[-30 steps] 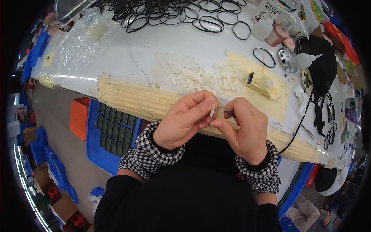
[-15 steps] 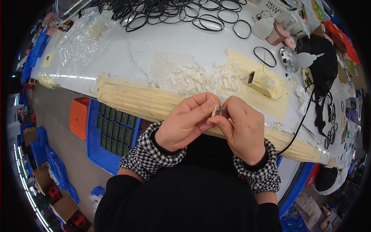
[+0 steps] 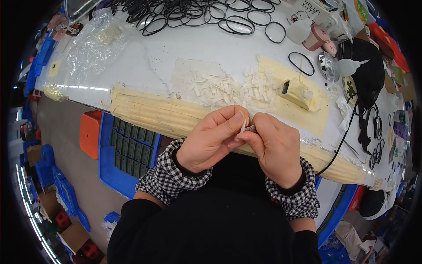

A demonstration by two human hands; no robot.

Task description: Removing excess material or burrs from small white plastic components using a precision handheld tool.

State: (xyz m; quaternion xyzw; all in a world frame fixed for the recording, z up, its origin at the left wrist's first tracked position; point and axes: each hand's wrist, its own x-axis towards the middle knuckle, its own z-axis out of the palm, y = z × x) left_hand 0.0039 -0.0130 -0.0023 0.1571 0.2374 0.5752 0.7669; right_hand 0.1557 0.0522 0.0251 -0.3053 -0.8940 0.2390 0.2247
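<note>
My left hand [image 3: 213,138] pinches a small white strip [image 3: 243,126] between thumb and fingers, in front of the table's taped near edge. Fingertip to fingertip with it, my right hand [image 3: 279,143] is closed on a small greyish piece [image 3: 251,129], largely hidden by the fingers. The strip and the piece meet or nearly meet; I cannot tell which. Just beyond my hands lies a loose heap of short white strips [image 3: 224,90]. To its right, a yellowish block with a dark end [image 3: 303,96] rests on a yellow sheet [image 3: 323,116].
Black rubber rings [image 3: 176,17] are heaped at the far side. Clear plastic wrap [image 3: 94,48] lies far left. A squeeze bottle [image 3: 348,67], a pink tub [image 3: 315,38] and a black cable [image 3: 340,145] are at the right. Below the table, a blue crate [image 3: 104,163] holds dark green parts beside an orange stool [image 3: 91,134].
My right thumb and fingers have shifted slightly, and less of the greyish piece shows between them. My left hand stays nearly still.
</note>
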